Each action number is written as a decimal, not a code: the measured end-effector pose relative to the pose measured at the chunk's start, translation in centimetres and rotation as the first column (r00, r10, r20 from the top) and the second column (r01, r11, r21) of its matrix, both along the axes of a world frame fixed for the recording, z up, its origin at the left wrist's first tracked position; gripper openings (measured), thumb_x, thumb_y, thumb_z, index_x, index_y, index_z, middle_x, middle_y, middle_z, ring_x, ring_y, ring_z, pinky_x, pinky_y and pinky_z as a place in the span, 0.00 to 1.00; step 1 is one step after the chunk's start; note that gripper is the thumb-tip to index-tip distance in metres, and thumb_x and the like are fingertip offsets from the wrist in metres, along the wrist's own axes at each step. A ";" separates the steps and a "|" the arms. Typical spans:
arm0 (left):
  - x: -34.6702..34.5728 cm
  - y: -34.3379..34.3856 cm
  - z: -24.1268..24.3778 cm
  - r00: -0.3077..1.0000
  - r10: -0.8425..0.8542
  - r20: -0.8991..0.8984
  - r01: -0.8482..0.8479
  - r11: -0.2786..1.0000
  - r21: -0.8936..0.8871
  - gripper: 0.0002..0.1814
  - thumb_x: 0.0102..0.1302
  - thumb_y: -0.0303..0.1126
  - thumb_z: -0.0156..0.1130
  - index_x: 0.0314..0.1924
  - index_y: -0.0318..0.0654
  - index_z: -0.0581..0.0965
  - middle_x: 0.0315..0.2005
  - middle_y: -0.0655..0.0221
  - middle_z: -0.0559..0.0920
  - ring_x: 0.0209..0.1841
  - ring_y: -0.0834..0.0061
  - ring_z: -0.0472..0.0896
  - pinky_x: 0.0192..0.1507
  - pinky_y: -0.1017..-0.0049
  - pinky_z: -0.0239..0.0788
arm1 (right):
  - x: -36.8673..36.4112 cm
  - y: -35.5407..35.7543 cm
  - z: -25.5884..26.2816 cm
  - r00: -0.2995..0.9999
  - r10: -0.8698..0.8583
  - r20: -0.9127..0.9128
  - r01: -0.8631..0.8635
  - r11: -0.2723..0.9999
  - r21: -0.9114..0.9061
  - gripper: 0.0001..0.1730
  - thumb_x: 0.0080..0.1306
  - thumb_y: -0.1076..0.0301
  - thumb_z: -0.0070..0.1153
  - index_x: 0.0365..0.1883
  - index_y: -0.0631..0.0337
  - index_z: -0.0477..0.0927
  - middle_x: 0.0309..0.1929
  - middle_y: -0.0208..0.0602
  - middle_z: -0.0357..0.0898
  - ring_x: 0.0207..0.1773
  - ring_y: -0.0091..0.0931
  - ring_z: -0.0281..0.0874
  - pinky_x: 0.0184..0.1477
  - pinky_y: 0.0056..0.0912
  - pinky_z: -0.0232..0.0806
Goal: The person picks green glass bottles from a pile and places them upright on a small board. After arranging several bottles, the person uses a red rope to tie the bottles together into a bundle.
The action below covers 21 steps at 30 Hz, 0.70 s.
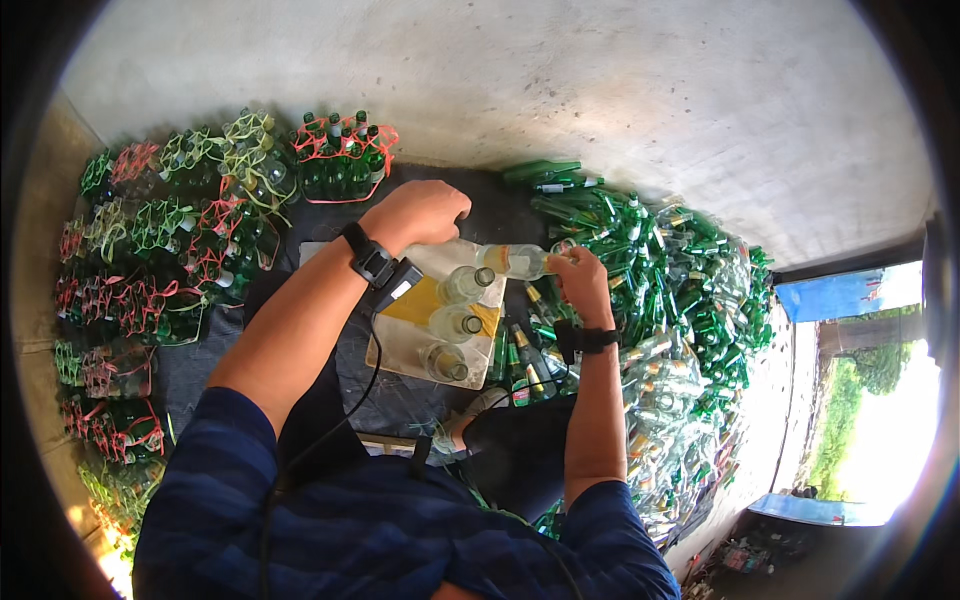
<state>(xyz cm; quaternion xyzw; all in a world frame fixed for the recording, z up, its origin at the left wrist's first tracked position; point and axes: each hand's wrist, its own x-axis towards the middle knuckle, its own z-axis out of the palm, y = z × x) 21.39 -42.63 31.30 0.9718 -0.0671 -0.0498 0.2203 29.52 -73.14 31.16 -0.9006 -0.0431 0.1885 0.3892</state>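
Note:
My right hand (pixel 581 281) is closed around the neck of a clear glass bottle (pixel 514 261), which lies nearly level over the right edge of a flat board (pixel 390 326) with a yellow band. Several clear glass bottles (pixel 452 324) stand upright in a row on the board. Above the board's far edge is my left hand (pixel 442 214), its fingers curled downward; the fingertips and anything between them are hidden.
A large heap of loose green and clear bottles (pixel 645 277) lies at the right. Bottle bundles tied with red and green plastic strips (pixel 345 157) stand at the left. A pale wall (pixel 510 82) rises beyond the dark floor sheet (pixel 300 217). My shoe (pixel 469 416) is near the board.

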 end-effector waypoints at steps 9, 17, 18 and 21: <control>0.0 -0.8 0.1 0.999 -0.020 -0.031 0.021 0.999 0.025 0.15 0.61 0.35 0.67 0.47 0.41 0.85 0.42 0.56 0.88 0.48 0.51 0.86 0.49 0.54 0.78 | -0.9 4.0 -1.8 0.883 0.254 0.395 -0.224 0.967 -0.121 0.27 0.64 0.51 0.69 0.53 0.63 0.82 0.40 0.52 0.88 0.44 0.47 0.88 0.45 0.44 0.78; -0.2 -1.1 0.4 0.997 -0.028 -0.076 0.032 0.998 0.055 0.18 0.62 0.36 0.68 0.51 0.40 0.85 0.44 0.55 0.88 0.49 0.51 0.86 0.51 0.54 0.78 | -1.1 5.6 -1.5 0.852 0.265 0.452 -0.228 0.964 -0.135 0.22 0.66 0.53 0.69 0.43 0.64 0.82 0.32 0.48 0.85 0.35 0.43 0.85 0.38 0.43 0.74; -0.2 -1.2 0.4 0.997 -0.032 -0.076 0.036 0.998 0.051 0.18 0.62 0.36 0.68 0.51 0.40 0.85 0.44 0.55 0.88 0.49 0.51 0.86 0.51 0.54 0.78 | -1.3 5.8 -1.2 0.851 0.269 0.452 -0.228 0.963 -0.144 0.22 0.66 0.52 0.69 0.42 0.63 0.82 0.32 0.48 0.85 0.35 0.43 0.85 0.38 0.43 0.73; 0.0 -1.4 0.4 0.996 -0.040 -0.082 0.045 0.997 0.061 0.17 0.61 0.35 0.68 0.50 0.39 0.85 0.43 0.54 0.88 0.49 0.51 0.86 0.50 0.54 0.78 | -1.4 6.1 -1.8 0.814 0.281 0.509 -0.249 0.959 -0.133 0.22 0.66 0.52 0.69 0.43 0.63 0.82 0.32 0.48 0.86 0.36 0.44 0.85 0.39 0.44 0.74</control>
